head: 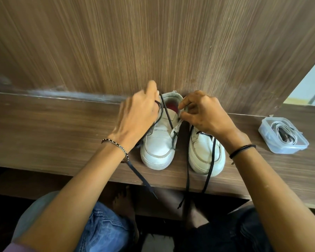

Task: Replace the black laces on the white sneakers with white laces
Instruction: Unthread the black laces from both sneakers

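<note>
Two white sneakers stand side by side at the middle of a wooden ledge [62, 133], toes toward the near edge. The left hand [138, 115] is curled round the black lace [168, 115] of the left sneaker [158, 142] and pinches it above the far end of the shoe. From there the lace runs slantwise down to an eyelet on the shoe's right side. Its loose end trails under the left wrist and over the near edge.

The right hand [204, 113] pinches the right rim of the same shoe's collar between thumb and fingertips, likely to steady it. The right sneaker [204, 155] sits just beside, and its second black lace [210, 160] is undone, both ends hanging off the ledge.

The lace is thin, limp and light. It should slide freely through the eyelets, but it may snag where it crosses itself. It is best taken close to the eyelet and drawn along the line of the hole. The shoe is light and would shift under a pull, so a hold on the collar or the eyelet flap suits it.

The white laces [280, 130] lie coiled in a clear tub [287, 149] at the right of the ledge, well apart from the shoes. Something dark is in with them.

The ledge is smooth brown wood grain, and a matching panel [153, 42] rises straight behind it. A pale wall shows at the far right. Jeans [105, 230] show below the near edge.
</note>
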`<action>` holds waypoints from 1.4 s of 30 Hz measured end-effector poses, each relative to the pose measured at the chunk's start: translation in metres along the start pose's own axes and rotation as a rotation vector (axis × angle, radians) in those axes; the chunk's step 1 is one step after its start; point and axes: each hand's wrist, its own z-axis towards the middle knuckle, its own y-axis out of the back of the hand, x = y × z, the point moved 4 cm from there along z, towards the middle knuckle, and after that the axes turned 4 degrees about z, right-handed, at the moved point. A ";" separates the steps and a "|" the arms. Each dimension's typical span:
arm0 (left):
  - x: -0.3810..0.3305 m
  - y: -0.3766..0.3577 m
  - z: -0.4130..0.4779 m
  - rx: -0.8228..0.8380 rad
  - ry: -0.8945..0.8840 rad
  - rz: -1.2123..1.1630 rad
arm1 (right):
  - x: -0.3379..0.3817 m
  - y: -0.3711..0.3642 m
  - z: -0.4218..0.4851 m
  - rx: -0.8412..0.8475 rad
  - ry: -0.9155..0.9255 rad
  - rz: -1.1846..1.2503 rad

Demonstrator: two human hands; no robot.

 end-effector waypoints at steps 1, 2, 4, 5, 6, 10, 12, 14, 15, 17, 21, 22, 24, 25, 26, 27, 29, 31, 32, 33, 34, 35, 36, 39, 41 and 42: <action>0.006 0.001 0.002 -0.055 0.099 -0.106 | 0.000 0.000 0.000 -0.001 0.001 0.001; 0.010 0.001 0.003 -0.072 0.206 -0.224 | 0.000 0.000 0.000 -0.002 -0.002 0.004; 0.017 -0.009 0.001 -0.033 0.478 -0.498 | 0.001 -0.001 0.000 0.000 -0.015 0.008; 0.016 -0.015 -0.002 0.014 0.648 -0.722 | 0.001 -0.001 0.000 0.002 -0.019 0.007; 0.011 -0.021 -0.004 0.072 0.799 -0.965 | 0.001 -0.001 0.000 0.005 -0.021 0.005; 0.001 -0.019 0.000 0.361 0.655 -0.990 | 0.001 0.000 -0.001 0.011 -0.023 0.007; 0.000 -0.014 0.001 0.502 0.464 -0.852 | 0.002 0.000 -0.001 0.017 -0.024 0.005; -0.002 -0.014 -0.004 0.648 0.300 -0.692 | 0.002 0.001 -0.001 0.018 -0.021 0.005; -0.002 -0.015 -0.008 0.698 0.215 -0.566 | 0.002 0.001 0.000 0.018 -0.019 0.011; -0.001 -0.021 -0.012 0.724 0.047 -0.330 | 0.002 0.000 0.000 0.017 -0.014 0.017; -0.001 -0.027 -0.011 0.684 -0.074 -0.251 | 0.001 -0.001 0.001 0.015 0.009 0.006; 0.000 -0.029 -0.010 0.674 -0.089 -0.248 | 0.001 -0.002 0.001 0.024 0.017 0.001; 0.000 -0.030 -0.010 0.662 -0.107 -0.257 | 0.002 -0.001 -0.001 0.036 0.054 -0.006; 0.000 -0.029 -0.010 0.660 -0.113 -0.262 | 0.005 0.000 -0.003 0.031 0.081 0.000; 0.000 -0.030 -0.010 0.657 -0.118 -0.267 | 0.008 0.002 -0.004 0.016 0.109 0.012; 0.001 -0.030 -0.011 0.654 -0.122 -0.271 | 0.012 0.004 -0.006 0.002 0.133 0.027; 0.001 -0.029 -0.010 0.646 -0.130 -0.275 | 0.017 0.007 -0.008 0.013 0.151 0.070; 0.001 -0.028 -0.010 0.642 -0.136 -0.275 | 0.016 0.005 -0.010 0.113 0.113 0.079; 0.001 -0.028 -0.010 0.642 -0.134 -0.276 | 0.013 0.002 -0.011 0.187 0.091 0.051; 0.001 -0.028 -0.010 0.641 -0.130 -0.281 | 0.012 -0.001 -0.014 0.263 0.077 0.016; 0.001 -0.028 -0.010 0.641 -0.124 -0.289 | 0.010 -0.004 -0.016 0.326 0.065 -0.009; 0.002 -0.028 -0.010 0.640 -0.121 -0.298 | 0.009 -0.005 -0.017 0.371 0.047 -0.021; 0.002 -0.028 -0.010 0.643 -0.116 -0.305 | 0.007 -0.005 -0.018 0.403 0.026 -0.019; 0.002 -0.028 -0.010 0.641 -0.116 -0.310 | 0.006 -0.007 -0.021 0.469 0.002 -0.029; 0.002 -0.029 -0.010 0.647 -0.128 -0.301 | 0.008 -0.006 -0.021 0.398 0.042 -0.041; 0.002 -0.029 -0.010 0.648 -0.138 -0.288 | 0.010 -0.004 -0.019 0.328 0.061 -0.035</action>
